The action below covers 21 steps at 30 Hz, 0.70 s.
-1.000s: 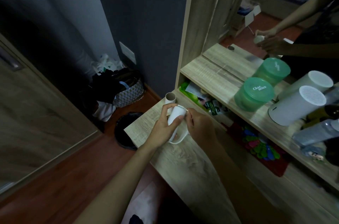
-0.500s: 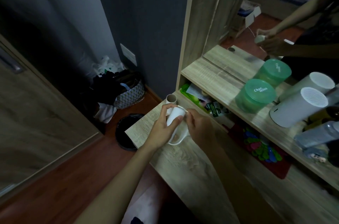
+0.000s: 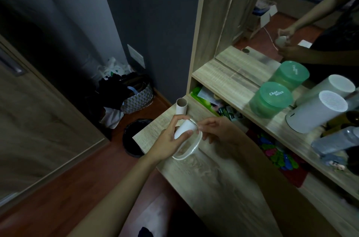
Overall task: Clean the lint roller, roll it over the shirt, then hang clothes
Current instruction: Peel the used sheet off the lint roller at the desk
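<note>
One "Char miss" green tub (image 3: pixel 271 101), left hand (image 3: pixel 168 142) gripping lint roller (image 3: pixel 184 129)

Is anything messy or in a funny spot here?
Yes. Clothes spill over the side of the patterned basket on the floor. An empty cardboard tube also stands upright at the far corner of the desk, close to its edge.

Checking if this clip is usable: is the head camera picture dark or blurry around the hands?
Head view: dim overall, darkest on the grey wall at left; white cylindrical lint roller in the left hand reads fairly sharp; right hand slightly soft; tall pale wooden frame leans from the wide lens.
</note>
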### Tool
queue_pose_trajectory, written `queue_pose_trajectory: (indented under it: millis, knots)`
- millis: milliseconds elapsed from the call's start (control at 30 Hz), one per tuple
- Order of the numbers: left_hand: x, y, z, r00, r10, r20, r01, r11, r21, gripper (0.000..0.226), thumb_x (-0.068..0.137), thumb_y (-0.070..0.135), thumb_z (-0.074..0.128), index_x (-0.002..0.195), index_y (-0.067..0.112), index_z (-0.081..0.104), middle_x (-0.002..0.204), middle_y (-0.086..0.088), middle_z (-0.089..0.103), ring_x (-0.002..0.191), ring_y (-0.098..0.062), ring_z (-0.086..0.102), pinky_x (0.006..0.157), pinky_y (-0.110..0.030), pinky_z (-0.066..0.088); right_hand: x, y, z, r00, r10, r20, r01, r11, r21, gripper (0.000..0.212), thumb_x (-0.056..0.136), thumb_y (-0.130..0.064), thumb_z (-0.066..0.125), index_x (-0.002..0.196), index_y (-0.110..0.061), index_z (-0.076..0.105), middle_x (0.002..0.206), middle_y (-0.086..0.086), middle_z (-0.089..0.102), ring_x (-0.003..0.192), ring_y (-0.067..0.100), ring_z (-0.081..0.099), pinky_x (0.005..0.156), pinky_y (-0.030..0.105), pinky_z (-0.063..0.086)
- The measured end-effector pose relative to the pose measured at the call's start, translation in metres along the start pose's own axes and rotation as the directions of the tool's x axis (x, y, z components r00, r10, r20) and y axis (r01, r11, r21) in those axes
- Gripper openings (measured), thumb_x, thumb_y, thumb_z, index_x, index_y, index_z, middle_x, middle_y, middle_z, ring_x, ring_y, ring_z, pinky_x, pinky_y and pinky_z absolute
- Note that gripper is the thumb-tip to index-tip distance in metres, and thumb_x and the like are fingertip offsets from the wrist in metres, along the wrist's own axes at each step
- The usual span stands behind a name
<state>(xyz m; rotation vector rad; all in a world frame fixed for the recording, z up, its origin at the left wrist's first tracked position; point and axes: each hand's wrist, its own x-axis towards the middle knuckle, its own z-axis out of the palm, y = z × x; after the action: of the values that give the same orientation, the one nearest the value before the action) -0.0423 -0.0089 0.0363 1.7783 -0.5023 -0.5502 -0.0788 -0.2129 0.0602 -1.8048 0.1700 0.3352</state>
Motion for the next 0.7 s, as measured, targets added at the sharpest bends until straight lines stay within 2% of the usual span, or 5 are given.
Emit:
queue_pose_trajectory:
  millis: [167, 267, 367, 567, 700]
  knots:
    - [-0.001, 0.000, 0.000, 0.998, 0.004, 0.068, -0.002, 0.999, -0.033, 0.033, 0.093, 0.031, 0.060, 0.122, 0.037, 0.043, 0.079, -0.004, 0.069, 0.052, -0.012, 0.060, 0.053, -0.027, 0.046, 0.000, -0.009, -0.003, 0.989, 0.100, 0.111, -0.101, 0.995, 0.003, 0.022, 0.084, -0.005, 0.066, 0.106, -0.003, 0.063, 0.071, 0.002, 0.073, 0.061, 0.012, 0.069, 0.057, 0.022, 0.056]
    - [-0.001, 0.003, 0.003, 0.998, -0.012, 0.057, 0.016, 0.997, -0.075, 0.032, 0.094, 0.030, 0.059, 0.121, 0.036, 0.043, 0.077, -0.003, 0.068, 0.050, -0.017, 0.059, 0.050, -0.029, 0.046, 0.001, -0.011, -0.001, 0.994, 0.065, 0.088, -0.059, 0.995, -0.078, 0.019, 0.086, -0.004, 0.064, 0.104, -0.008, 0.064, 0.069, 0.001, 0.072, 0.059, 0.014, 0.069, 0.058, 0.026, 0.058]
    - [0.000, 0.006, 0.005, 0.999, -0.023, 0.038, 0.027, 0.994, -0.107, 0.030, 0.094, 0.029, 0.058, 0.119, 0.037, 0.043, 0.074, -0.004, 0.067, 0.049, -0.025, 0.058, 0.047, -0.032, 0.049, -0.001, -0.015, 0.000, 0.997, 0.031, 0.069, -0.027, 0.998, -0.056, 0.021, 0.087, 0.001, 0.058, 0.104, -0.011, 0.064, 0.067, -0.001, 0.071, 0.056, 0.015, 0.068, 0.056, 0.027, 0.058]
    - [0.001, 0.007, 0.004, 0.998, -0.034, 0.043, 0.039, 0.992, -0.118, 0.031, 0.095, 0.029, 0.058, 0.121, 0.036, 0.042, 0.072, -0.013, 0.064, 0.049, -0.028, 0.056, 0.049, -0.038, 0.049, -0.001, -0.017, 0.003, 0.998, 0.008, 0.060, -0.004, 0.998, -0.056, 0.027, 0.087, 0.001, 0.058, 0.100, -0.021, 0.064, 0.069, 0.001, 0.072, 0.057, 0.018, 0.069, 0.058, 0.032, 0.059]
    - [0.001, 0.010, 0.002, 0.997, -0.039, 0.062, 0.046, 0.992, -0.118, 0.032, 0.095, 0.029, 0.057, 0.122, 0.033, 0.041, 0.068, -0.005, 0.064, 0.049, -0.028, 0.057, 0.049, -0.034, 0.049, -0.002, -0.018, 0.003, 0.998, 0.007, 0.057, -0.004, 0.998, -0.055, 0.028, 0.087, 0.003, 0.056, 0.102, -0.019, 0.064, 0.068, 0.003, 0.072, 0.056, 0.021, 0.069, 0.056, 0.031, 0.058]
